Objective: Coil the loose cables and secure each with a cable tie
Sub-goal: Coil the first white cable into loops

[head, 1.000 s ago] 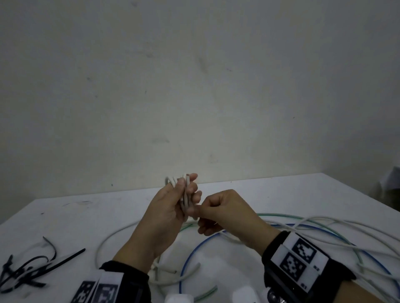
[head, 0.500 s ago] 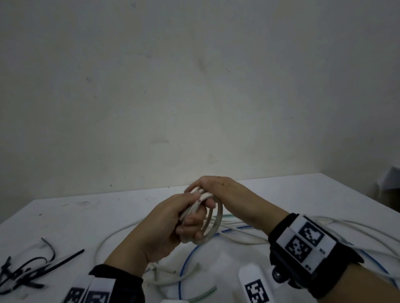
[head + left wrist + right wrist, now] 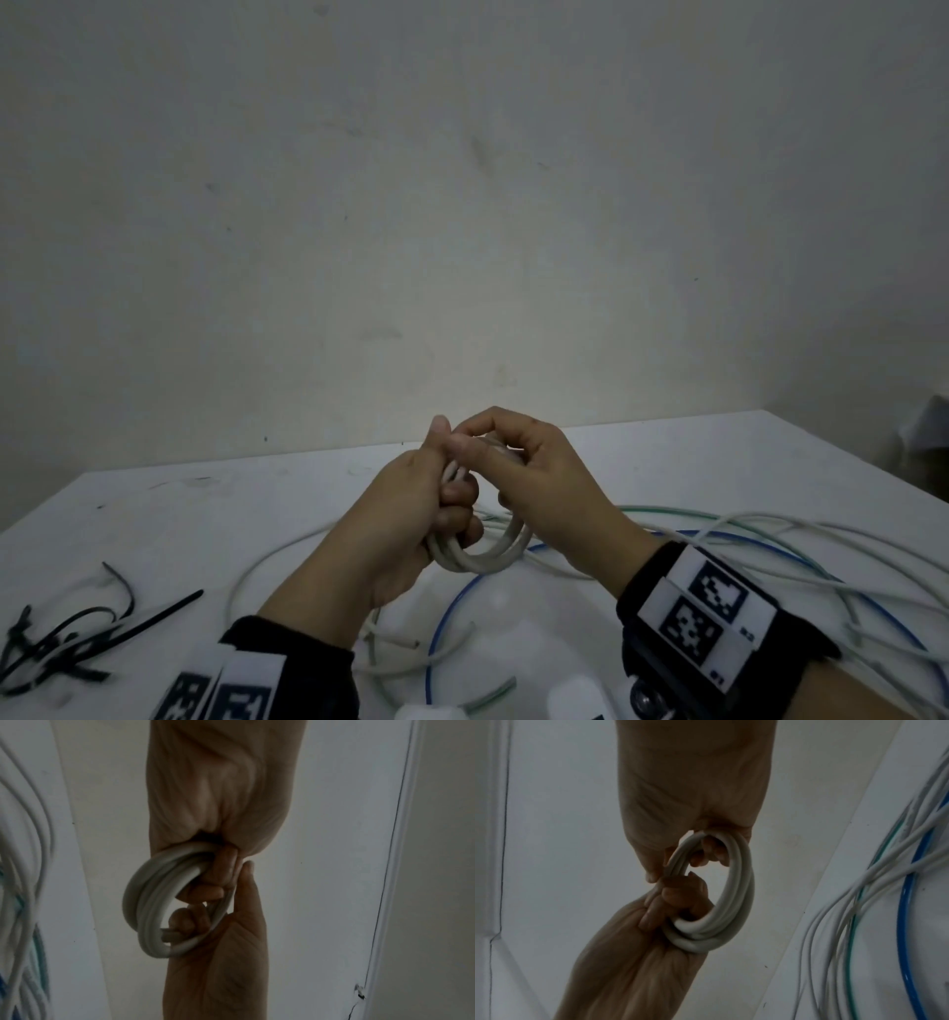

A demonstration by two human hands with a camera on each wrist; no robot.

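I am gripping the white coil in my left hand, fingers curled through its loops, while my right hand is pinching its top above the counter. I should be keeping the turns stacked tight. The oval's long axis is running roughly upright. Farther left, the black cable ties are waiting.

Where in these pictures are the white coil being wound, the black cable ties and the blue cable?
white coil [image 3: 477,562], head view, bottom curve of the loops.
black cable ties [image 3: 61,652], head view, middle of the pile.
blue cable [image 3: 908,923], right wrist view, its upright stretch.
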